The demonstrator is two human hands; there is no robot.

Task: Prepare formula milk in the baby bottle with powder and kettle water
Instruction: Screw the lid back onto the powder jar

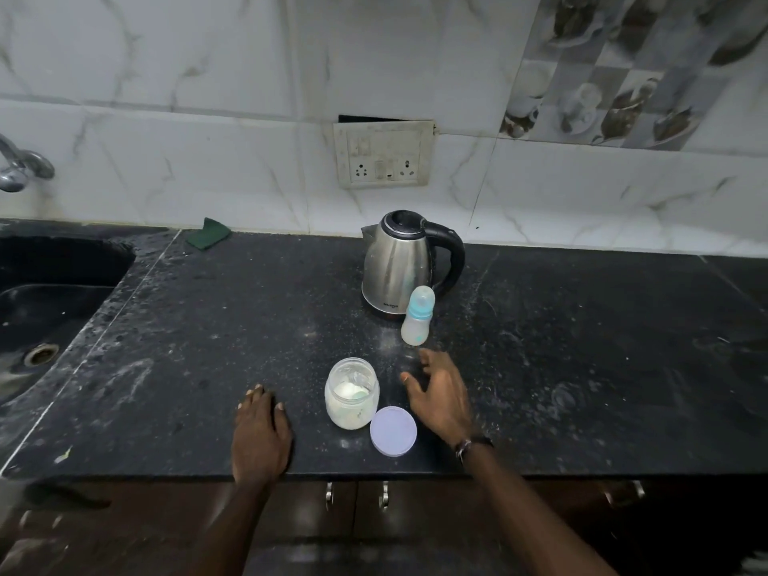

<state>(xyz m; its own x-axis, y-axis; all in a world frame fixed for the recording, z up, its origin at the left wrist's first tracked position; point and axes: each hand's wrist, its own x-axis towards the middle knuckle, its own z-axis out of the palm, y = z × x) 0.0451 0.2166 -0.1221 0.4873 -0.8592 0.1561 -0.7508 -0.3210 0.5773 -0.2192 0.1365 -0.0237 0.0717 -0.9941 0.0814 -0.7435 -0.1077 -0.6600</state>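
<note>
Black stone is lying under both hands. The right hand (440, 394) is hovering with fingers spread and holding nothing, just short of the baby bottle (417, 315), while the left hand (259, 430) is resting flat on the desk (582, 347), fingers straight. Between them the powder jar (352, 392) is standing open, its lilac lid (393, 431) lying just beside it near the desk's edge. The bottle, cap on, is standing upright against the kettle (399, 264). I'd worry that a hasty reach is going to tip that light bottle, or that the wrist is going to sweep the lid off or knock the open jar over.
</note>
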